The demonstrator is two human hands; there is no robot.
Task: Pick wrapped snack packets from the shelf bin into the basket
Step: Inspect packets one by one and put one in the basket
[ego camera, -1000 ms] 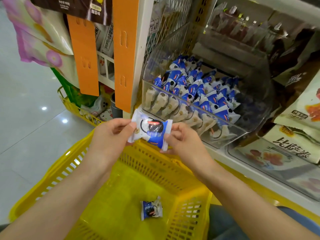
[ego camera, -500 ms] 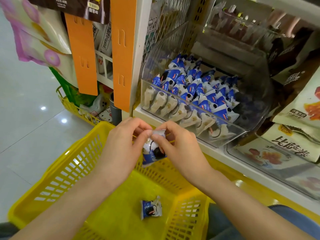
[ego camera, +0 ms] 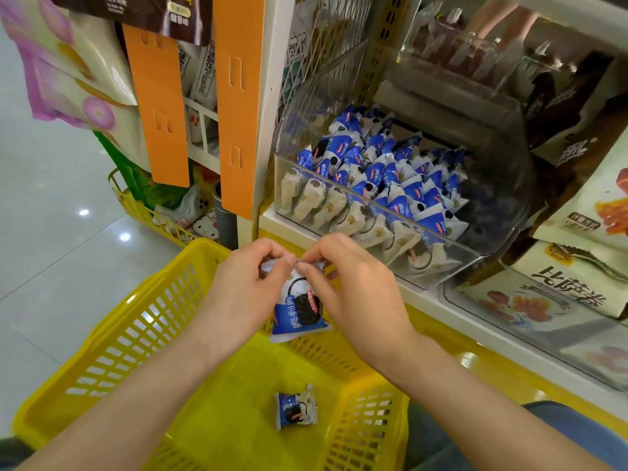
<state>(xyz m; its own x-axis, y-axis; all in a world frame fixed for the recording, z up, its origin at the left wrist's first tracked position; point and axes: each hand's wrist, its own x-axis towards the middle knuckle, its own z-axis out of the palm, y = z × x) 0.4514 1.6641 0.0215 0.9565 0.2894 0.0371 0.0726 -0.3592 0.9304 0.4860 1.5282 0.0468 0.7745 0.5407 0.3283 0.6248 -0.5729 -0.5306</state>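
Both forearms angled in over yellow plastic mesh basket (ego camera: 136,334). I read left hand (ego camera: 244,294) and right hand (ego camera: 356,294) pinching top seam of blue-and-white wrapped snack packet (ego camera: 300,311), which hangs above the basket's far side, near clear plastic shelf bin (ego camera: 499,212)

One camera, worn on my head, looks forward and steeply down. It is close: my left hand (ego camera: 248,294) and right hand (ego camera: 356,294) meet mid-frame. The basket (ego camera: 142,328) fills the lower left, the shelf bin (ego camera: 503,198) the upper right, the floor (ego camera: 51,249) the left edge.
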